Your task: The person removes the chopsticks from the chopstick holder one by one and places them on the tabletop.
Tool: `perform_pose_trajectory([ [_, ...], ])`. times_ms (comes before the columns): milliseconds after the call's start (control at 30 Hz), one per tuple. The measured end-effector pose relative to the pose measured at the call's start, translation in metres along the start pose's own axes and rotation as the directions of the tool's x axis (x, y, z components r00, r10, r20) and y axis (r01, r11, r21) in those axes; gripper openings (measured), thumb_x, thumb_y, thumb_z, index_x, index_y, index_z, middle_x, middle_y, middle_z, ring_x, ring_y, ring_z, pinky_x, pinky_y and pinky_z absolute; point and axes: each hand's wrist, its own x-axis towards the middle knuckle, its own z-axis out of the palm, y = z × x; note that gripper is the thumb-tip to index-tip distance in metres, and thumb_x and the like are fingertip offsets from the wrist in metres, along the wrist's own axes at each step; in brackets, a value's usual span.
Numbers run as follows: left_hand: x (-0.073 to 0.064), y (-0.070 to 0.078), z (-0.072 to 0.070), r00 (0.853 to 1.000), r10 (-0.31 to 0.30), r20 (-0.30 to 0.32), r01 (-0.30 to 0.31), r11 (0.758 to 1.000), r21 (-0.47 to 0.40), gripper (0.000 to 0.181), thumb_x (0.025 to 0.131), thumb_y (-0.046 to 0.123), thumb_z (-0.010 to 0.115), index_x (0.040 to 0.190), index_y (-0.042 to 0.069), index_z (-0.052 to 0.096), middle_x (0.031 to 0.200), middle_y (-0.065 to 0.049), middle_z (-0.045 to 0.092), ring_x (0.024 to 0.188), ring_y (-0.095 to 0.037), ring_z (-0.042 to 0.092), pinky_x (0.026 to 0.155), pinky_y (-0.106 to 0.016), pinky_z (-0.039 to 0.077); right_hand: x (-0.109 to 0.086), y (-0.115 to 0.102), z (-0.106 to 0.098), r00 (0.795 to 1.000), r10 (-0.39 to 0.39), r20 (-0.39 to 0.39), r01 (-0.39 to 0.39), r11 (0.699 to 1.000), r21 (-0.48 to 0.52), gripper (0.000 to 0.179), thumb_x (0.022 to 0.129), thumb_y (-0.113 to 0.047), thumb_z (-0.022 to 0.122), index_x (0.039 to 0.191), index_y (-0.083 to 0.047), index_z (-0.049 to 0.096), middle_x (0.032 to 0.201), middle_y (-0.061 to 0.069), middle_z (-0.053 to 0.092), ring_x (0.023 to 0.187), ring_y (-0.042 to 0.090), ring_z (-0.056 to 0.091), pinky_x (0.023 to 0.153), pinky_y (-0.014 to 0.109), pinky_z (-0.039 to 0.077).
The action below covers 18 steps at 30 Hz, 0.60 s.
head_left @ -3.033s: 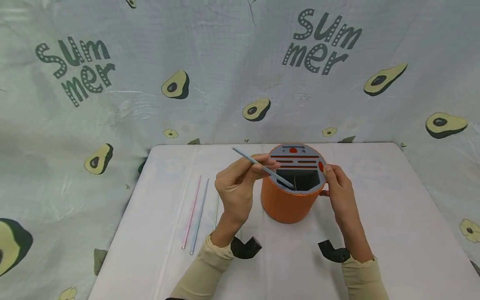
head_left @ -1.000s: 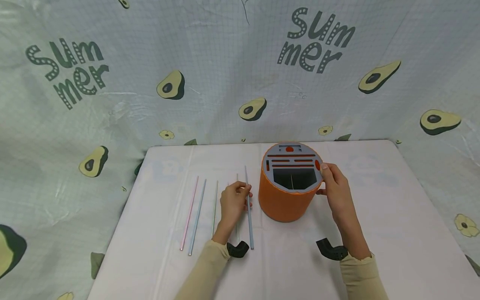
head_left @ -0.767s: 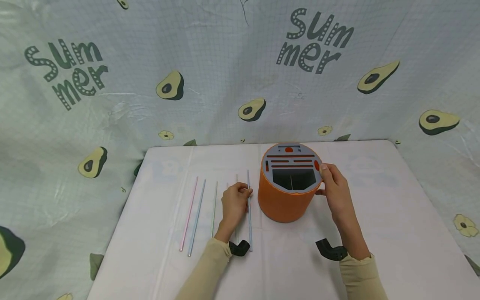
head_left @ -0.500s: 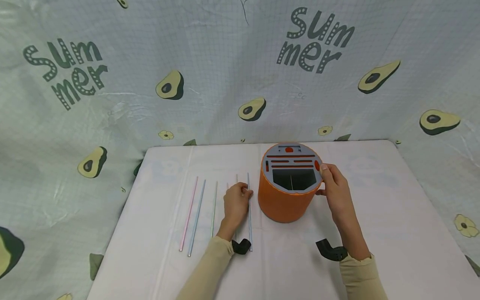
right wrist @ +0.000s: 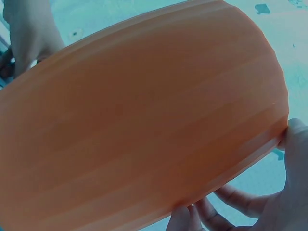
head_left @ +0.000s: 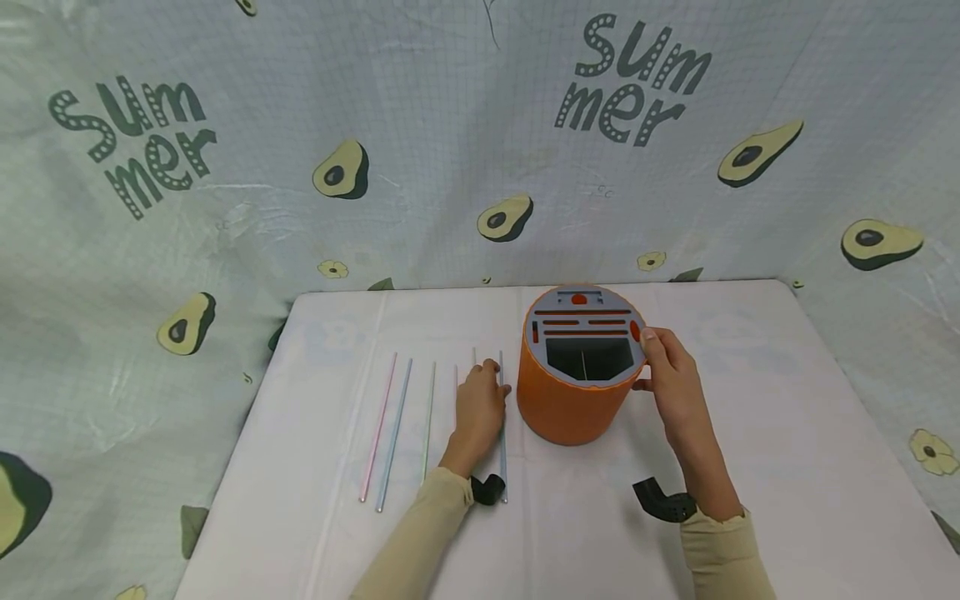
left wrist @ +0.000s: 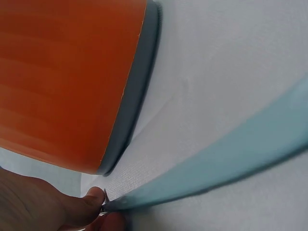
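Note:
In the head view my left hand (head_left: 480,407) is low over the table, just left of an orange round desk organizer (head_left: 562,408). Its thumb and a finger pinch a thin blue stick (head_left: 503,467) that lies lengthwise on the table. The left wrist view shows the stick (left wrist: 216,166) running away from the thumb tip, close to the organizer's dark base. My right hand (head_left: 675,375) grips the organizer's right side, thumb at the top rim and fingers lower on the wall. The organizer's grey top has slots and a large dark divided opening.
Several thin sticks lie roughly parallel to the left: a pink stick (head_left: 380,425), another blue stick (head_left: 395,433) and a green stick (head_left: 430,412), with more partly behind the left hand. A patterned curtain (head_left: 450,125) hangs behind the white table (head_left: 300,467).
Three seconds ago my left hand held the blue stick over the organizer's opening; it then came down onto the table at the left. Lately hand and stick edge slightly right. My right hand keeps its grip.

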Motion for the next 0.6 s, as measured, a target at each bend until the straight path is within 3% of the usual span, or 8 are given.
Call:
perform_pose_trajectory([
  [167, -0.001, 0.001, -0.003, 1.0, 0.021, 0.002, -0.021, 1.0, 0.017, 0.028, 0.094, 0.013, 0.078, 0.115, -0.001, 0.067, 0.097, -0.019, 0.072, 0.087, -0.035, 0.072, 0.073, -0.046, 0.061, 0.0, 0.004, -0.003, 0.999, -0.045, 0.016, 0.045, 0.999, -0.029, 0.054, 0.111, -0.053, 0.038, 0.139, -0.01, 0.055, 0.11, -0.013, 0.061, 0.102, 0.007, 0.058, 0.074, 0.023, 0.058],
  [300, -0.004, 0.001, -0.016, 0.998, 0.048, 0.036, -0.05, 0.998, 0.031, 0.03, 0.096, 0.015, 0.076, 0.121, -0.001, 0.067, 0.102, -0.019, 0.075, 0.087, -0.036, 0.074, 0.074, -0.045, 0.062, 0.0, 0.01, -0.01, 0.99, -0.112, 0.083, 0.118, 0.99, -0.077, 0.054, 0.112, -0.049, 0.034, 0.144, -0.009, 0.052, 0.12, -0.003, 0.061, 0.104, 0.004, 0.058, 0.076, 0.022, 0.059],
  [433, -0.004, -0.004, -0.037, 0.992, 0.107, 0.066, -0.109, 0.993, 0.037, 0.032, 0.098, 0.017, 0.075, 0.124, 0.002, 0.066, 0.095, -0.014, 0.074, 0.078, -0.029, 0.073, 0.07, -0.041, 0.062, 0.001, 0.015, -0.024, 0.956, -0.195, 0.219, 0.222, 0.969, -0.108, 0.052, 0.115, -0.042, 0.03, 0.151, -0.009, 0.045, 0.132, 0.008, 0.058, 0.108, 0.0, 0.058, 0.08, 0.023, 0.059],
  [600, -0.004, -0.016, -0.066, 0.973, 0.188, 0.136, -0.197, 0.979, 0.05, 0.034, 0.098, 0.02, 0.074, 0.127, 0.003, 0.067, 0.088, -0.006, 0.07, 0.07, -0.019, 0.066, 0.063, -0.033, 0.056, 0.001, 0.02, -0.039, 0.906, -0.256, 0.338, 0.324, 0.932, -0.161, 0.047, 0.116, -0.034, 0.029, 0.155, -0.01, 0.041, 0.135, 0.008, 0.055, 0.108, 0.002, 0.057, 0.083, 0.021, 0.058],
])
